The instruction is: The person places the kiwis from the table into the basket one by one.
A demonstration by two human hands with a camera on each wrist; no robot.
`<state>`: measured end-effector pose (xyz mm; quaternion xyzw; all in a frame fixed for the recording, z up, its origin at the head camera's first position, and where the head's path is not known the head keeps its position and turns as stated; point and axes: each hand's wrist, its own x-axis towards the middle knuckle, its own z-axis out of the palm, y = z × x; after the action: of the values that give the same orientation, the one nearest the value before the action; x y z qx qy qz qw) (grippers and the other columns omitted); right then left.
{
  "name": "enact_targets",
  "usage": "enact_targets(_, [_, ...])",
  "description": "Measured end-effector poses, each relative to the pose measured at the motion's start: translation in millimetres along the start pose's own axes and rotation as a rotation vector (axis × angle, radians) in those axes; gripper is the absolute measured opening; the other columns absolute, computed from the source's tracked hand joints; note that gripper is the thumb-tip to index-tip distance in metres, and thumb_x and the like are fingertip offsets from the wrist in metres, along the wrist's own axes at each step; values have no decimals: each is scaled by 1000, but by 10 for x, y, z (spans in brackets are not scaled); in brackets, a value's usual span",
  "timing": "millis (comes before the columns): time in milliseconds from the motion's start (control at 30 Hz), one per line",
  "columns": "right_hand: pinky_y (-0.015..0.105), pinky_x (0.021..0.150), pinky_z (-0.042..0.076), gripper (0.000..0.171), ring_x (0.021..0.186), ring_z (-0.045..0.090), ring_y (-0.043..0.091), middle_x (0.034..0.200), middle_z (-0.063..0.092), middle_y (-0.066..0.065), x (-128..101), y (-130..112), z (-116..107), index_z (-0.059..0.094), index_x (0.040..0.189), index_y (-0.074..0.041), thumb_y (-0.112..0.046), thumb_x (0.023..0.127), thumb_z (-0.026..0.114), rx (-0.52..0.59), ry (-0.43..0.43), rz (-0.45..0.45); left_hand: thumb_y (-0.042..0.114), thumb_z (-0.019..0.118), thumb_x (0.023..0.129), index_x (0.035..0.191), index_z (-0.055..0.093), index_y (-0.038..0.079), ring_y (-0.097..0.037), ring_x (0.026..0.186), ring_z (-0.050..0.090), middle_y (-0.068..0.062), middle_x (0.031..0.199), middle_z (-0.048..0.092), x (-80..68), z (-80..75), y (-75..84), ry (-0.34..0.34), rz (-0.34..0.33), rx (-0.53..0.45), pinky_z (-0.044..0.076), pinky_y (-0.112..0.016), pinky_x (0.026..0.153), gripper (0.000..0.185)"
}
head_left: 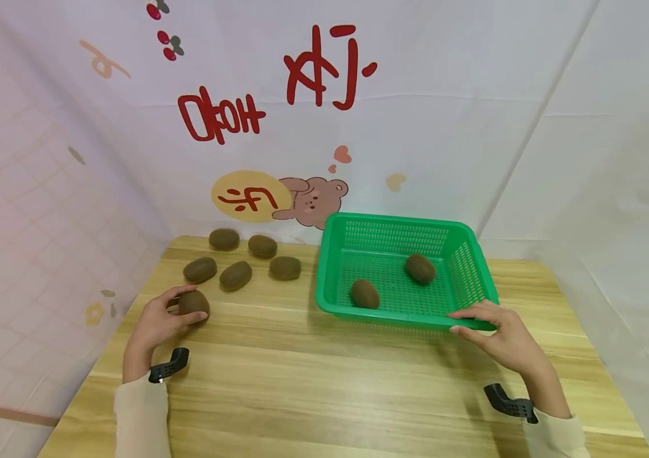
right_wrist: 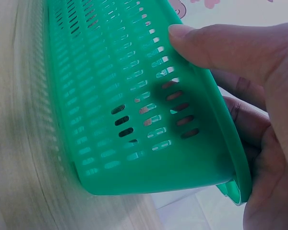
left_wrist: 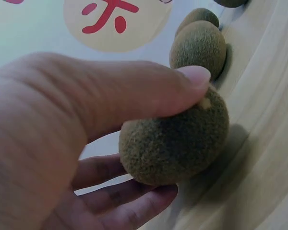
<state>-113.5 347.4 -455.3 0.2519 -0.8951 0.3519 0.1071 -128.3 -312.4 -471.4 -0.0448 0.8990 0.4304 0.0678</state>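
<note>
At the left of the table, my left hand (head_left: 159, 320) holds a brown kiwi (head_left: 194, 305) between thumb and fingers; in the left wrist view the thumb lies across the fuzzy kiwi (left_wrist: 175, 143) with fingers beneath it. My right hand (head_left: 498, 334) pinches the near right corner of the rim of a green plastic basket (head_left: 393, 316). The right wrist view shows the thumb on the outer side of the slotted basket (right_wrist: 134, 172), fingers over the rim. Inside the basket lie two kiwis, one near the front (head_left: 365, 294) and one further back (head_left: 420, 269).
Several loose kiwis (head_left: 236, 276) lie in a group behind my left hand, left of the basket. The wooden table (head_left: 313, 381) meets a white printed cloth wall (head_left: 438, 140) at the back, with similar cloth on both sides. Each wrist wears a black bracket (head_left: 170, 365).
</note>
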Motion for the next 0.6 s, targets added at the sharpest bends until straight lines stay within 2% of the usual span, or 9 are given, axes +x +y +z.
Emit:
enact_targets(100, [21, 73, 45, 31, 87, 57, 11, 94, 72, -8, 6, -11, -2, 81, 109, -19, -6, 81, 86, -6, -3, 14, 42, 81, 88, 154, 46, 11, -56, 135, 49, -33, 155, 39, -2, 8, 42, 6, 11, -18, 53, -58, 101, 81])
enact_targets(200, [24, 74, 46, 31, 89, 58, 13, 95, 73, -5, 5, -6, 0, 81, 109, -18, -7, 80, 87, -6, -4, 32, 43, 81, 88, 154, 46, 12, -55, 134, 50, -31, 157, 39, 1, 32, 90, 8, 25, -30, 54, -56, 100, 80])
enact_targets(400, [22, 75, 46, 31, 91, 59, 13, 96, 74, -1, 2, 11, 7, 81, 109, -18, -7, 81, 86, -8, -9, 37, 44, 79, 90, 154, 47, 12, -54, 133, 52, -31, 159, 36, 28, 88, 159, 19, 56, -47, 53, -58, 101, 79])
enact_targets(600, [21, 75, 46, 31, 91, 58, 11, 96, 74, -1, 4, 6, 7, 81, 108, -19, -6, 81, 86, -7, -7, 30, 41, 79, 90, 151, 49, 9, -51, 131, 56, -28, 156, 42, 87, 193, 231, 48, 114, -54, 53, -57, 102, 75])
